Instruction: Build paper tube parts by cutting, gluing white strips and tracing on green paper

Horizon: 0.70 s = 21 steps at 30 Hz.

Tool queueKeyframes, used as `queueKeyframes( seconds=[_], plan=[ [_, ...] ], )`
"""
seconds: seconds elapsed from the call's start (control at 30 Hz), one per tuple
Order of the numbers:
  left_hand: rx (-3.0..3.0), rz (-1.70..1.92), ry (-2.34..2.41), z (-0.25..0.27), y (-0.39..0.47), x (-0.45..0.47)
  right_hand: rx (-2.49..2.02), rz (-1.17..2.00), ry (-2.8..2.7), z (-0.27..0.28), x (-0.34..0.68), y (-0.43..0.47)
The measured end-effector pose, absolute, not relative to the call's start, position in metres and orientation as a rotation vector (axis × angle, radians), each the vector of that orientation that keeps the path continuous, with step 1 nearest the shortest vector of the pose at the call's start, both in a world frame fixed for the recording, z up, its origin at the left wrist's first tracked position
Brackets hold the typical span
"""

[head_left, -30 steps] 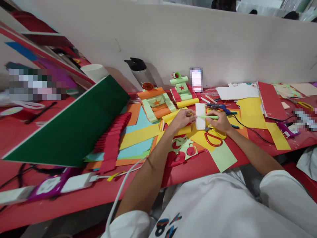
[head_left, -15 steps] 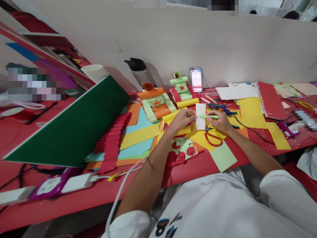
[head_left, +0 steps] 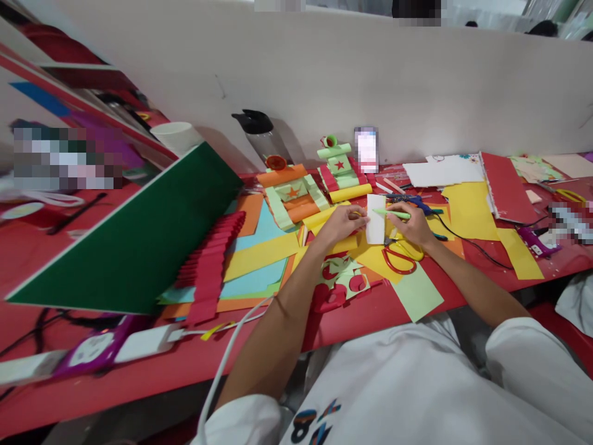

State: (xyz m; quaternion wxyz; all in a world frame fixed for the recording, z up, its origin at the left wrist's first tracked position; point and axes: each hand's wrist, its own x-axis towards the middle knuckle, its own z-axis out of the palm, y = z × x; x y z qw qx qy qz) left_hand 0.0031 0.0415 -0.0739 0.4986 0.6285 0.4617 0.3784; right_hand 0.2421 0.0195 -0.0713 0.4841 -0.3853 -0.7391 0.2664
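Observation:
My left hand [head_left: 348, 221] pinches the left edge of a small white strip of paper [head_left: 375, 230], holding it upright above the table. In my right hand [head_left: 411, 224] is a light green pen [head_left: 393, 214], its tip pointing left at the upper part of the strip. Any mark on the paper is too small to make out. Scissors with red and yellow handles [head_left: 401, 262] lie just below my right hand. Red and pale green paper scraps [head_left: 340, 281] are spread below the strip, beside a pale green sheet [head_left: 417, 293].
Rolled-paper figures with stars [head_left: 293, 193] stand behind my left hand, near a bottle [head_left: 263, 137] and a phone [head_left: 367, 149] against the wall. A large green board [head_left: 134, 241] leans at left. A white cable [head_left: 227, 353] crosses the table's front edge by my left forearm.
The pen tip has shifted slightly upward on the white strip. Both hands keep nearly the same place.

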Motion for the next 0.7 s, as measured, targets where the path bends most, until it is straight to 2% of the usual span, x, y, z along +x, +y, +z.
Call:
queueKeyframes(
  seconds=[0.7],
  plan=[
    [1.586, 0.883, 1.112, -0.0708, 0.0383, 0.0034, -0.958, 0.575, -1.768, -0.0718, 0.245, 0.0227]
  ],
)
